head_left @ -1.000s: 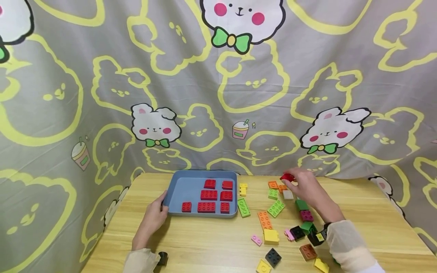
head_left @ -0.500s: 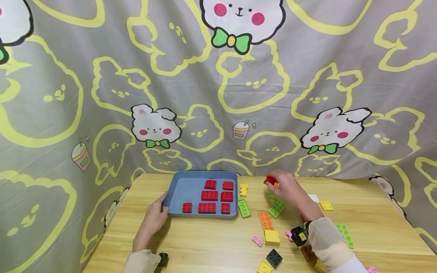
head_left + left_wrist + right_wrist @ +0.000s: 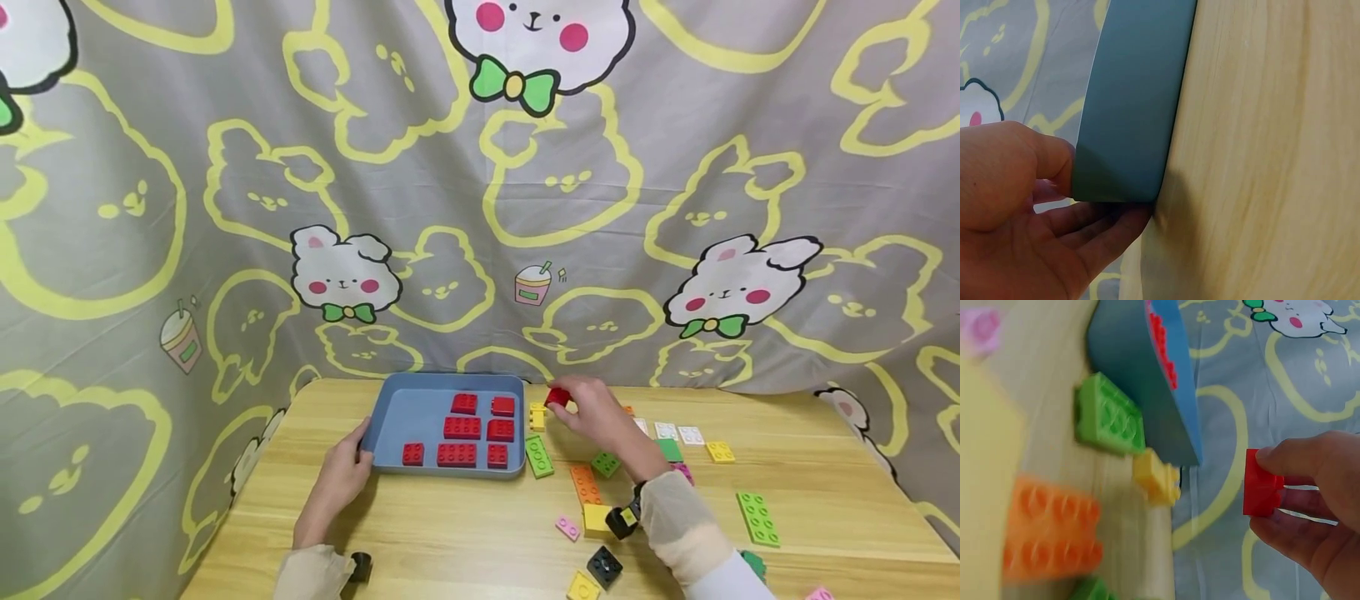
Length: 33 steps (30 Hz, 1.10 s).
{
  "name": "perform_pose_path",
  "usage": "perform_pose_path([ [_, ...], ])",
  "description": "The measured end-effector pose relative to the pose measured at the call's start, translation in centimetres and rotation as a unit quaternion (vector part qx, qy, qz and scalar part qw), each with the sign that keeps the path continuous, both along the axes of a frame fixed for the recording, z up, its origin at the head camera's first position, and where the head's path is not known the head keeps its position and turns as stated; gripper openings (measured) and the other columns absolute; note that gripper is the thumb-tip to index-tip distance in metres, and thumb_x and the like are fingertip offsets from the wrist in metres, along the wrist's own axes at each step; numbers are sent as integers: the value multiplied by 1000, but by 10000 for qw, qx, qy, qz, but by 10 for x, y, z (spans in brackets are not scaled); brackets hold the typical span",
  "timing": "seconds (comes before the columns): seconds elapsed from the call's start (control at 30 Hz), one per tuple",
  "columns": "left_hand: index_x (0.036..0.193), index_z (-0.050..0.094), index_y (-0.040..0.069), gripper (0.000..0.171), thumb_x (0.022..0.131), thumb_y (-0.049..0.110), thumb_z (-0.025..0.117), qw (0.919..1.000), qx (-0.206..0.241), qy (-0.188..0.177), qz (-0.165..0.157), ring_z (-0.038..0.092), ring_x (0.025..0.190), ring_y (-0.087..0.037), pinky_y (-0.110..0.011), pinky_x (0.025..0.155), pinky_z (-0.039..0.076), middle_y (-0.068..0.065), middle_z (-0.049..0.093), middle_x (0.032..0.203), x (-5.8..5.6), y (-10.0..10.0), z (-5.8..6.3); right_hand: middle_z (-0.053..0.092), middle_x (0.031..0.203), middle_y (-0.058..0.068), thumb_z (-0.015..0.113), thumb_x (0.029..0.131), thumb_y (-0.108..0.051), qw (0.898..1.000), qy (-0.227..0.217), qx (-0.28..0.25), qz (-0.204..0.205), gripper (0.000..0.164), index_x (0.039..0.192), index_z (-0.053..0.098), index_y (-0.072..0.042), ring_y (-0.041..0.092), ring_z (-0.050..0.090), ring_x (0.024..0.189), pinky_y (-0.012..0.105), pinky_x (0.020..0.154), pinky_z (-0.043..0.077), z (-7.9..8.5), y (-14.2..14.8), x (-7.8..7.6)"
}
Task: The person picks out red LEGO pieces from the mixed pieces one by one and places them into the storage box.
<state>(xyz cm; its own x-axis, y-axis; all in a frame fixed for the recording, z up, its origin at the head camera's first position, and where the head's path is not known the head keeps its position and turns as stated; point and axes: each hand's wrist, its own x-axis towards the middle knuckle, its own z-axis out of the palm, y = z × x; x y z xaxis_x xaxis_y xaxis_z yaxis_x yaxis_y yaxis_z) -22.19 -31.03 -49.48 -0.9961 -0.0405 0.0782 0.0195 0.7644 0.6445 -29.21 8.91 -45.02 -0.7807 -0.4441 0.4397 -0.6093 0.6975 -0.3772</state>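
In the head view a blue tray [image 3: 408,417] lies at the back of the table with several red building bricks [image 3: 462,428] spread over its middle and right side. My left hand [image 3: 341,479] grips the tray's left end; in the left wrist view the thumb is at the rim and the fingers lie against the outer wall [image 3: 1132,112]. Just right of the tray, my right hand [image 3: 596,417] pinches a red brick [image 3: 1261,487] between thumb and fingers, raised over a small yellow brick [image 3: 537,417]. A light green brick [image 3: 537,456] lies beside the tray's right wall.
Loose bricks are scattered over the right of the wooden table [image 3: 450,533], among them an orange brick [image 3: 585,483], a black one [image 3: 604,567] and a green plate brick [image 3: 758,518]. The right forearm covers some. A patterned curtain [image 3: 480,208] hangs behind the table.
My right hand has moved left with the red brick, from the back right bricks to near the tray's right edge. The left hand and tray have stayed in place.
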Motion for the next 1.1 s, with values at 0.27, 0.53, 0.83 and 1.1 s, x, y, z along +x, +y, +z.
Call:
perform_pose_path([
  [0.27, 149, 34, -10, 60, 90, -5, 46, 9999, -37, 107, -3, 54, 94, -34, -30, 54, 39, -35, 40, 144, 1, -2, 0, 72, 100, 10, 77, 82, -13, 9992, -369, -77, 106, 30, 108, 73, 0, 18, 66, 83, 33, 71, 59, 9, -38, -3],
  [0.53, 147, 37, -10, 60, 88, -6, 47, 9997, -58, 222, -8, 55, 90, -33, -33, 60, 42, -35, 43, 142, 0, -1, -1, 72, 105, 7, 77, 83, -19, 9986, -334, 162, 386, 28, 107, 75, -5, 19, 65, 97, 37, 84, 56, 8, -74, -3],
  [0.83, 148, 36, -10, 61, 88, -6, 46, 9999, 0, 151, 22, 54, 91, -33, -31, 57, 40, -34, 41, 144, 0, 0, 0, 72, 104, 7, 76, 84, -17, 9949, -386, 196, 910, 28, 108, 74, -3, 19, 65, 91, 35, 78, 56, 0, -100, -11],
  [1.1, 148, 34, -10, 60, 89, -5, 46, 9999, 10, 132, 6, 50, 106, -35, -39, 73, 44, -33, 39, 146, -2, -1, -3, 72, 104, 8, 73, 86, -17, 9911, -457, 410, 1183, 28, 110, 74, -4, 20, 65, 93, 35, 80, 56, 1, -128, -15],
])
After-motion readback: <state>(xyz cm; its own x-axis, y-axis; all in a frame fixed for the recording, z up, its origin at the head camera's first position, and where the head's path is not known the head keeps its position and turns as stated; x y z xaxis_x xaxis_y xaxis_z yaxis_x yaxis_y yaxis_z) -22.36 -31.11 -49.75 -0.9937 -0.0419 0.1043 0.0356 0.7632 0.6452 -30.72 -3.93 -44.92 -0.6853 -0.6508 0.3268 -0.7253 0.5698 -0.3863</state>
